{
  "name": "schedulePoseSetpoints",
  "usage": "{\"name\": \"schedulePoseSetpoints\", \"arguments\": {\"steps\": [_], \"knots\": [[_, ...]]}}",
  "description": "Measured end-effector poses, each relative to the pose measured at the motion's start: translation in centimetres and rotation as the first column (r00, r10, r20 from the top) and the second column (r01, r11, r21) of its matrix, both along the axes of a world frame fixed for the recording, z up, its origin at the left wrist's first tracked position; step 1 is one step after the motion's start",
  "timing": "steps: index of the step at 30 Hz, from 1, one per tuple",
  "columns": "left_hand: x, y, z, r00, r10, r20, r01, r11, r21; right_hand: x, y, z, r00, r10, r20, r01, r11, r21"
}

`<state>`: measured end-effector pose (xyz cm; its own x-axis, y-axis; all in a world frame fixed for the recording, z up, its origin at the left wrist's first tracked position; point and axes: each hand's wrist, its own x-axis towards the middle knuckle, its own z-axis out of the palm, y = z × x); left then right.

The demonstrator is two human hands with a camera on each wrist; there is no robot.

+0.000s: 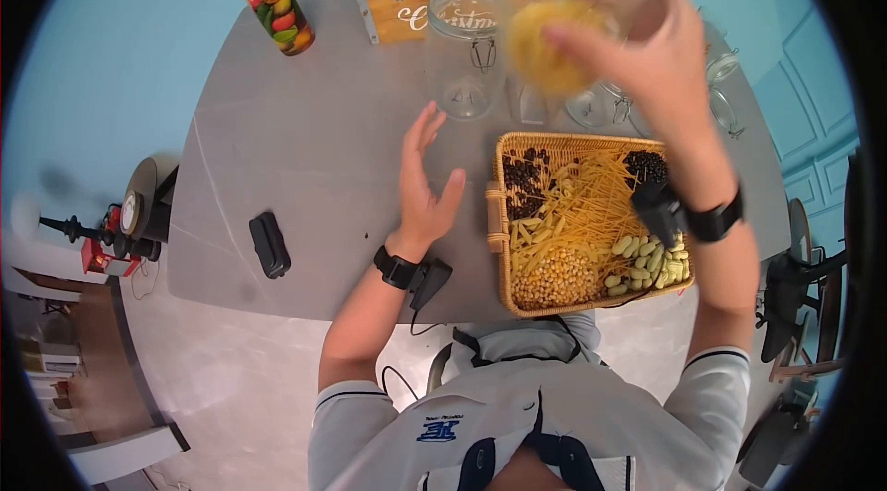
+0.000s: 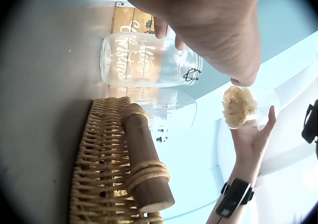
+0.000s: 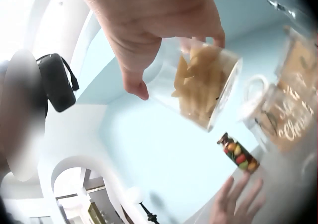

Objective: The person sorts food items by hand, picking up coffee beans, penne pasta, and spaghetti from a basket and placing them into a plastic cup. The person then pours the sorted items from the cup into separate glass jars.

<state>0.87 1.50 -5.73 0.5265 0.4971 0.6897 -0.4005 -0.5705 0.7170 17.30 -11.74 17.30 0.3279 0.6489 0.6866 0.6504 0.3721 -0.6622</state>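
My right hand [image 1: 637,52] grips a clear container [image 3: 166,70] of pale yellow pasta [image 3: 198,85], raised above the back of the table and blurred in the head view. In the left wrist view that hand [image 2: 251,142] holds it from below, with the pasta [image 2: 238,106] inside. My left hand [image 1: 427,191] is held over the table with fingers extended, holding nothing, just left of the wicker basket [image 1: 494,255]. Beyond its fingertips stands a glass jar [image 1: 465,66] with a wire clasp, nothing visible inside; the left wrist view shows this jar [image 2: 149,60] too.
The basket holds pasta, corn kernels [image 1: 557,278], dark beans and pale pods [image 1: 647,262]. Behind the jar is a wooden Christmas box [image 1: 393,6]. More clear jars stand at the back right. A jar of colourful fruit [image 1: 280,15] and a black case [image 1: 270,244] are on the left.
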Motion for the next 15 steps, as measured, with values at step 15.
{"name": "schedulePoseSetpoints", "arguments": {"steps": [15], "knots": [[-0.2,-0.2,0.2,0.991,0.047,-0.126,-0.041,0.998,0.047,9.2,6.6,0.2,0.575,-0.153,0.803,0.433,0.89,-0.141]]}}
